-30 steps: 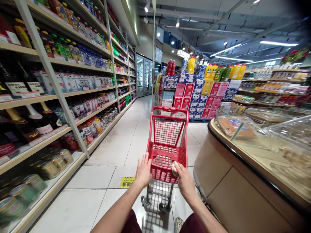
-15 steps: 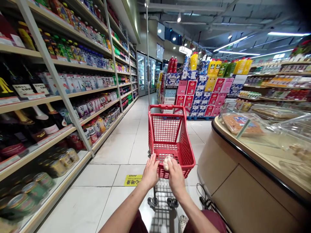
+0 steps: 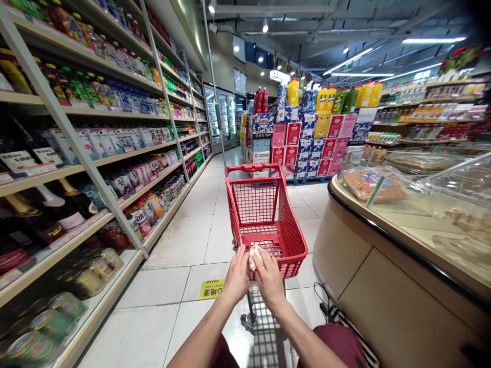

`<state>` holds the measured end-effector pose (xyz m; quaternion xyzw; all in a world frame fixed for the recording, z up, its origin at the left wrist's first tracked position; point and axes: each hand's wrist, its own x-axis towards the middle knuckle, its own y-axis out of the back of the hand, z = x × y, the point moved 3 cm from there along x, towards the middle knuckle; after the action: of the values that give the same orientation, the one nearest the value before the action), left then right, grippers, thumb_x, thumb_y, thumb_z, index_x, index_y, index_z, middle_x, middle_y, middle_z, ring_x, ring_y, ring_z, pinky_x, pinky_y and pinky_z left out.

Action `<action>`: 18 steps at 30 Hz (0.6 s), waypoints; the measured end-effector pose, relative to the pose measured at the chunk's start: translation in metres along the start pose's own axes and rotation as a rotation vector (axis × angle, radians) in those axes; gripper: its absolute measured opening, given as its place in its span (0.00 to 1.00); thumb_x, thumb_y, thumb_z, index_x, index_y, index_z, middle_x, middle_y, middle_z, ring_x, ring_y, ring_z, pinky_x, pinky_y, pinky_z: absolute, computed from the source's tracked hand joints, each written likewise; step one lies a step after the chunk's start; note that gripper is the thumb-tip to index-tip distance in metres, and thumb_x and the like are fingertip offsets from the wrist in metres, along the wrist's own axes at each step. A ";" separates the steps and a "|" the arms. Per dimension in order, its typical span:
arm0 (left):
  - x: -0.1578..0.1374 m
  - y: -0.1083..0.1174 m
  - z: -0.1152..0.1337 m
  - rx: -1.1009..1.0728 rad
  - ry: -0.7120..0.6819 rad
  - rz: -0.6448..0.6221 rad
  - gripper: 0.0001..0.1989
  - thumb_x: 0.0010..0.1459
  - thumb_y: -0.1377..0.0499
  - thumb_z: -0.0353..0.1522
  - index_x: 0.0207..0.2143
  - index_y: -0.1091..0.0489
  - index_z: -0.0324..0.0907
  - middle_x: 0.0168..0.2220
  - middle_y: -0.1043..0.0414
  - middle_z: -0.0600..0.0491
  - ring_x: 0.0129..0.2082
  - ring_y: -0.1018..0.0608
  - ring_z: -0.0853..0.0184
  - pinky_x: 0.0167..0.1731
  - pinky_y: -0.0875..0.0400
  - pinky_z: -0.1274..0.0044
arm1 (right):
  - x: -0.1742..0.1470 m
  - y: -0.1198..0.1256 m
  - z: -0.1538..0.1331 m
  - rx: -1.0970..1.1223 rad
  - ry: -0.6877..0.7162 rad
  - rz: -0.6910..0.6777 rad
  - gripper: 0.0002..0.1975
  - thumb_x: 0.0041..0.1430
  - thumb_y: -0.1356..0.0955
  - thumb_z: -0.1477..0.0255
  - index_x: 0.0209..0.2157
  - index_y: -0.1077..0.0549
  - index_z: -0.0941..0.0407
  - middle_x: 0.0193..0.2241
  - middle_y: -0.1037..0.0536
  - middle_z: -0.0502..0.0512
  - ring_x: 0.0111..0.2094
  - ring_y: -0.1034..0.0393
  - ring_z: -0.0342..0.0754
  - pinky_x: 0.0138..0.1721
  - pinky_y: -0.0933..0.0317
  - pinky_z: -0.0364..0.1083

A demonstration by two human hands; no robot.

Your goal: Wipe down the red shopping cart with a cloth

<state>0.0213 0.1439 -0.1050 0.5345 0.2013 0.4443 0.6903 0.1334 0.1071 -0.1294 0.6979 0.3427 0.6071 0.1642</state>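
My left hand (image 3: pixel 237 276) is at the near left corner of a red shopping cart (image 3: pixel 294 240), its fingers close together over the rim. The fingertips are partly hidden there, beside a small crumpled off-white wad (image 3: pixel 254 254). My right hand (image 3: pixel 269 278) is shut on this wad, with the fingers laid over its right side. What the wad is made of I cannot make out. Both hands are side by side, almost touching. Mesh walls and a slotted bottom form the cart's basket, with its handle (image 3: pixel 255 167) at the far end.
Drink shelves (image 3: pixel 132 148) line the left side. A rounded food counter (image 3: pixel 364 266) stands close on the right, with cables (image 3: pixel 326 301) at its base. Stacked drink cartons (image 3: pixel 297 145) stand ahead. A yellow wet-floor sticker (image 3: pixel 212 289) lies on the tiles.
My right hand has moved left with the wad, up against my left hand. The left hand has stayed at the cart's corner. My view has shifted, and the cart appears slightly turned.
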 end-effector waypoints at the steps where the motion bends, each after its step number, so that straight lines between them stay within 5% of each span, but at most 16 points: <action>1: 0.000 0.000 -0.002 0.019 -0.010 -0.003 0.34 0.41 0.54 0.16 0.54 0.47 0.35 0.61 0.56 0.45 0.61 0.54 0.66 0.57 0.50 0.64 | 0.001 0.003 0.005 0.005 -0.013 -0.002 0.20 0.54 0.42 0.80 0.47 0.33 0.55 0.50 0.33 0.59 0.52 0.42 0.49 0.52 0.51 0.55; 6: -0.001 -0.002 -0.002 0.135 -0.013 0.001 0.33 0.41 0.54 0.16 0.54 0.45 0.36 0.61 0.54 0.46 0.61 0.53 0.66 0.58 0.53 0.65 | -0.012 0.025 0.056 -0.051 -0.156 0.054 0.19 0.54 0.43 0.79 0.46 0.32 0.55 0.48 0.32 0.59 0.50 0.40 0.50 0.52 0.50 0.56; 12: -0.006 -0.014 0.014 0.277 0.089 0.027 0.36 0.41 0.52 0.19 0.57 0.51 0.38 0.62 0.59 0.47 0.61 0.60 0.59 0.57 0.59 0.56 | -0.007 0.009 0.021 -0.031 -0.064 0.041 0.21 0.51 0.40 0.80 0.46 0.32 0.50 0.51 0.35 0.57 0.54 0.45 0.50 0.53 0.52 0.55; 18: -0.011 -0.012 0.016 0.332 0.037 0.024 0.39 0.40 0.54 0.18 0.58 0.55 0.38 0.62 0.59 0.48 0.61 0.58 0.63 0.57 0.62 0.57 | -0.012 0.030 0.067 -0.062 -0.192 0.054 0.20 0.51 0.42 0.81 0.43 0.30 0.53 0.49 0.33 0.57 0.51 0.41 0.50 0.53 0.51 0.56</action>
<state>0.0323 0.1258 -0.1130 0.6351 0.2782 0.4231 0.5833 0.2056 0.0899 -0.1322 0.7565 0.2877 0.5517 0.2013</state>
